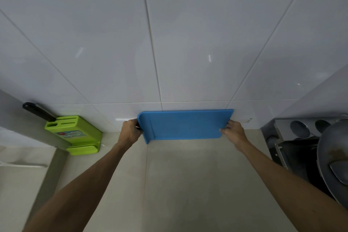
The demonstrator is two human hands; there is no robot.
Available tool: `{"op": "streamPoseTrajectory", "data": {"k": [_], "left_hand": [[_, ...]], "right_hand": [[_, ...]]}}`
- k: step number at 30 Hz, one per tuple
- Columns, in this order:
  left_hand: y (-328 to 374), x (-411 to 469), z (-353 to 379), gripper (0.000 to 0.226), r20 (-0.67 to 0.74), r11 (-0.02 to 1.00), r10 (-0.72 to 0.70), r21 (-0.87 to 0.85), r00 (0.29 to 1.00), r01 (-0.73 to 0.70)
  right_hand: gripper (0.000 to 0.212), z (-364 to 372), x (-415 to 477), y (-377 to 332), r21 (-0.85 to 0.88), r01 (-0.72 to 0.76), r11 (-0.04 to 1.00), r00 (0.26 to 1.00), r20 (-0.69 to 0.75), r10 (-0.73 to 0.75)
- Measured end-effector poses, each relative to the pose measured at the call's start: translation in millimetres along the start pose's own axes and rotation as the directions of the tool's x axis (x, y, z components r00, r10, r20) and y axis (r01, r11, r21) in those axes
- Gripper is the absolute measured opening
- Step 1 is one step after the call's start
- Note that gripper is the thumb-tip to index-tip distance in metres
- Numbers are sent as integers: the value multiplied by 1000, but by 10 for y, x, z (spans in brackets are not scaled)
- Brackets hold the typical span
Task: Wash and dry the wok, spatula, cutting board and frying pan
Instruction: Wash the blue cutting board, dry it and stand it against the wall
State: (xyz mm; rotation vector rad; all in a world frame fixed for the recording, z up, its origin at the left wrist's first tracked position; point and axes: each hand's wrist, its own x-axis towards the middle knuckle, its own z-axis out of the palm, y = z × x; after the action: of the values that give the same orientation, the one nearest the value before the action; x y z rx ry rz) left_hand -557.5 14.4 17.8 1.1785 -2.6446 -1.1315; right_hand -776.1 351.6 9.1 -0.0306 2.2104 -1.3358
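Note:
A blue cutting board (185, 124) stands on its long edge on the beige counter, leaning against the white tiled wall. My left hand (130, 132) grips its left end, fingers curled round the edge. My right hand (233, 131) holds the right end with the fingers pinching the edge. At the far right edge of the view a dark grey wok (331, 158) sits tilted on the stove, with a metal spatula (339, 172) resting in it.
A green knife block (75, 133) with a black-handled knife (38, 111) stands at the left against the wall. The black stove (293, 156) lies to the right. The counter (188, 184) stretches toward me between my arms.

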Motion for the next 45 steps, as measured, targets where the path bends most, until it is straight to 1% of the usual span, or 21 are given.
{"op": "streamPoseTrajectory", "data": {"k": [6,10,14,18,20,23,26,28,30,32,35,37,40,42,45], "left_hand": [[5,22,27,28,-15,1000,0,4,1000,0],[1,36,21,29,-16,1000,13,21,1000,-12],[-2,-5,8,28,-7,999,40,35,999,-39],[-10,-71,-10,27,-16,997,65,35,998,-64],[1,-115,-32,30,-11,999,46,24,999,-46],[31,-216,-76,40,-18,1000,10,7,1000,-9],[52,-363,-153,50,-54,1000,6,21,999,-5],[55,-487,-220,54,-74,998,26,61,997,-21],[56,-617,-281,60,-65,994,49,103,997,-43],[66,-760,-344,69,9,990,75,121,997,-75],[109,-1009,-460,83,144,976,116,170,983,-140],[143,-1180,-531,83,181,951,129,255,975,-173],[226,-1359,-698,74,207,883,144,415,968,-220],[301,-1410,-894,69,181,860,170,452,969,-236],[384,-1446,-1338,68,121,844,202,482,972,-235]], "right_hand": [[44,16,40,-24,23,-19,1000,999,-32,20],[41,35,42,-51,-25,-29,999,998,-62,28],[42,26,31,-101,-150,-46,988,997,-73,36],[62,-18,-44,-151,-291,-49,955,999,-12,47],[66,-35,-99,-170,-383,-48,923,999,-1,51],[61,-80,-198,-197,-515,-43,856,998,14,59],[55,-153,-330,-249,-584,-24,811,999,17,42],[52,-201,-439,-278,-622,3,783,999,31,21],[49,-243,-568,-311,-680,47,732,998,55,-12],[49,-266,-718,-370,-718,88,690,996,71,-53],[54,-282,-963,-455,-735,150,661,988,97,-117],[61,-296,-1129,-510,-765,193,614,981,134,-141],[66,-300,-1372,-623,-825,232,515,972,182,-146],[69,-302,-1510,-751,-828,248,504,968,193,-158],[72,-319,-1707,-1058,-818,274,506,958,188,-216]]}}
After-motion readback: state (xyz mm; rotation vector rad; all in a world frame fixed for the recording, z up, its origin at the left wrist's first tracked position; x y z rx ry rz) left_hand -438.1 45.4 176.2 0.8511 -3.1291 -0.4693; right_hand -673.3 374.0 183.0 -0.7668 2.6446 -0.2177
